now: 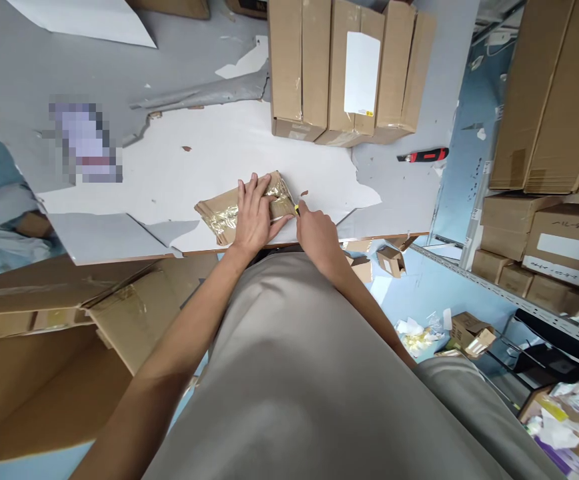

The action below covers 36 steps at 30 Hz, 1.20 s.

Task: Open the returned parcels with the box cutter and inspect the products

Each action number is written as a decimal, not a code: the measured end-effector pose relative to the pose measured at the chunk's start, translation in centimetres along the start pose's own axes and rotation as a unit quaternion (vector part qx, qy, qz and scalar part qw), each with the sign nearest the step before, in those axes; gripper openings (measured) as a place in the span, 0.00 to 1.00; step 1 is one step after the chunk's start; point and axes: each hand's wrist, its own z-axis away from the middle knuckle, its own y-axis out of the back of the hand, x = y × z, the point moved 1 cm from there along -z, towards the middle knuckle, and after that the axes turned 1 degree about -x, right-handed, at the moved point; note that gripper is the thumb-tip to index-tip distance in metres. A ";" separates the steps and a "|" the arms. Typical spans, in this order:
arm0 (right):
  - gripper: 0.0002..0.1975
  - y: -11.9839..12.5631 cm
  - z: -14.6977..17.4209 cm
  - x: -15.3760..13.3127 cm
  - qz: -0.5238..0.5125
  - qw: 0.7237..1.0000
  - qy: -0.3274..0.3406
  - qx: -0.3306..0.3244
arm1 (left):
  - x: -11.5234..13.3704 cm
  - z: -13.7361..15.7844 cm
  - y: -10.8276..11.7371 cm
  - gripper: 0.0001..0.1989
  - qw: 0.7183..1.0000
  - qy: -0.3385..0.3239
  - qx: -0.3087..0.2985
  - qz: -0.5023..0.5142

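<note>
Two hands on one job at the near edge of the table (394,183). Taped cardboard package (219,217) lies flat right in front of the torso, on the white sheet (329,160). Long axis runs across the body, slanted: left end close to the table edge, right end farther out.

Left hand (255,217) is nearer, directly on top: palm down, fingers slightly spread, thumb out toward the right end. I read it as bracing, not grasping.

Right hand (318,233) is a closed fist just beside the right end, around a small yellow-and-black tool (297,209). Mostly hidden; I take it for a cutter. Can't tell from my view if its tip touches cardboard.

Key relation, as I judge it: tool tip to right end, left thumb close by. Red-and-black knife (425,156) lies well apart, farther right.
</note>
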 end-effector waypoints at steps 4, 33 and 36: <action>0.28 0.0 0.0 -0.1 0.005 1.000 0.001 -0.001 | -0.1 0.0 -0.1 0.34 1.000 -0.009 -0.003 0.002; 0.32 -8.4 -11.3 12.7 -0.093 0.983 -0.098 0.122 | 2.1 2.6 -0.6 0.16 0.996 0.086 0.013 -0.037; 0.32 -8.8 -11.2 12.7 -0.091 0.984 -0.103 0.117 | 2.3 3.1 -0.2 0.07 0.997 0.069 0.005 -0.043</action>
